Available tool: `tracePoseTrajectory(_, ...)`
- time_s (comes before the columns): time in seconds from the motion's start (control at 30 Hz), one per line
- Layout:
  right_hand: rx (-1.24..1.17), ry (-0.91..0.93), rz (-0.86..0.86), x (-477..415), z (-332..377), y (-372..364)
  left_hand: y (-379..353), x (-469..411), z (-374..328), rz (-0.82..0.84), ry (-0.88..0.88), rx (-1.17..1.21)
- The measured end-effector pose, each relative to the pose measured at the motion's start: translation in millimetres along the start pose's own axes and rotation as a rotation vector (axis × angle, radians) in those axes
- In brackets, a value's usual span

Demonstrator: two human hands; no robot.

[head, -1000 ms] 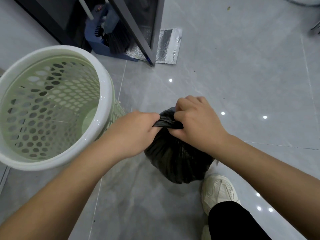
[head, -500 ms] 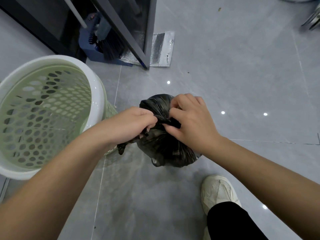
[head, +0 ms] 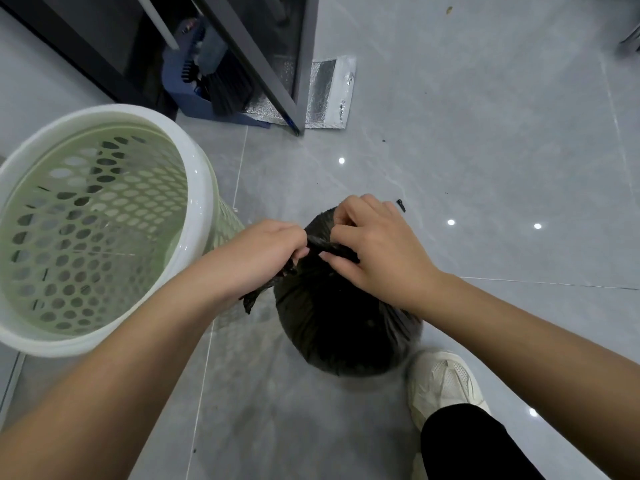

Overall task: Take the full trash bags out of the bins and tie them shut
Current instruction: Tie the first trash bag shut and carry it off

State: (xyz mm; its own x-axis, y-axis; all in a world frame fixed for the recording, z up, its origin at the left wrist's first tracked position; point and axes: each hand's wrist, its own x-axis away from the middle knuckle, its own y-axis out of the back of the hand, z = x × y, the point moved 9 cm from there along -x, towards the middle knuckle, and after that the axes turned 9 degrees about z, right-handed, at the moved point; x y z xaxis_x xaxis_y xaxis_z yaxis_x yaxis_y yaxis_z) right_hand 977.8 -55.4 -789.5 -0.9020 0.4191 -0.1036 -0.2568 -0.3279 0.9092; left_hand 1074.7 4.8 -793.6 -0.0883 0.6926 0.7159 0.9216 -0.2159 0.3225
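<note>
Bag [head: 339, 327] sat on the floor [head: 485, 168] just beside the bin [head: 204, 188], its twisted neck [head: 327, 245] pinched by left hand [head: 263, 258] and right hand [head: 377, 251], so the knot likely wanted an even outward pull, kept low against the bulge.

place: indoor utility corner, home or office unclear | floor [head: 467, 109] was glossy grey tile; broom [head: 228, 88] stood in dustpan [head: 188, 105]; perforated bin [head: 205, 188] stood nearby
</note>
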Motion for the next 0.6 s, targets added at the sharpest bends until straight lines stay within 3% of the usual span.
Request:
tracePoseTrajectory(0.17, -0.066, 0.039, 0.067, -4.0, -2.5, -4.2, 0.1, -2.3, 0.9, 0.000, 0.006, -0.036)
tracePoseTrajectory(0.33, -0.048, -0.074, 0.007, -3.6, -5.6, 3.6, 3.0, -3.6, 3.1, -0.003, -0.023, -0.024)
tracePoseTrajectory(0.5, -0.004, -0.066, 0.113, -7.9, -3.0, -9.0, 4.2, -6.7, 0.9, -0.042, -0.069, -0.005)
tracePoseTrajectory(0.6, -0.060, -0.039, 0.050, -3.7, -5.8, -4.3, 7.3, -6.5, 1.7, -0.079, -0.096, -0.030)
